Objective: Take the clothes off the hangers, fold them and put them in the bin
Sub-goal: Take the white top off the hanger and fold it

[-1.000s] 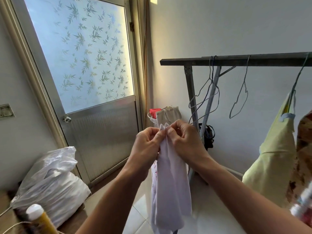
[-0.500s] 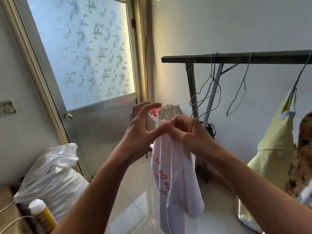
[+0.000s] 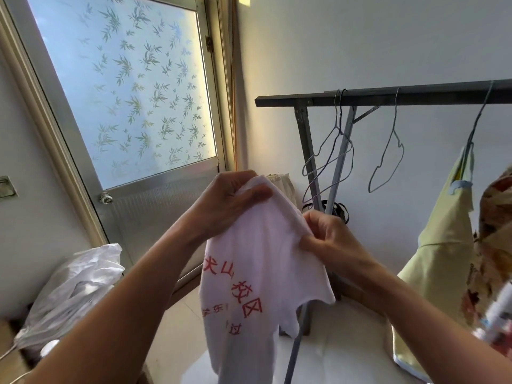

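White shirt (image 3: 257, 261), pinched by both hands

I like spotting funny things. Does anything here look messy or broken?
Nothing looks broken. Both hands hold a white shirt that hangs rumpled, not yet folded. Bare hangers dangle crookedly on the rack.

- The rack rail (image 3: 388, 96) runs level, above and to the right of the hands' grip on the shirt.
- Three bare wire hangers (image 3: 386, 159) hook over it, up and right of the grip.
- A yellow garment (image 3: 440, 245) hangs farther right, with a flowered one (image 3: 496, 245) just beside it.
- The tiled floor (image 3: 177, 328) lies below the grip; a white plastic bag (image 3: 74, 286) sits low to the left.
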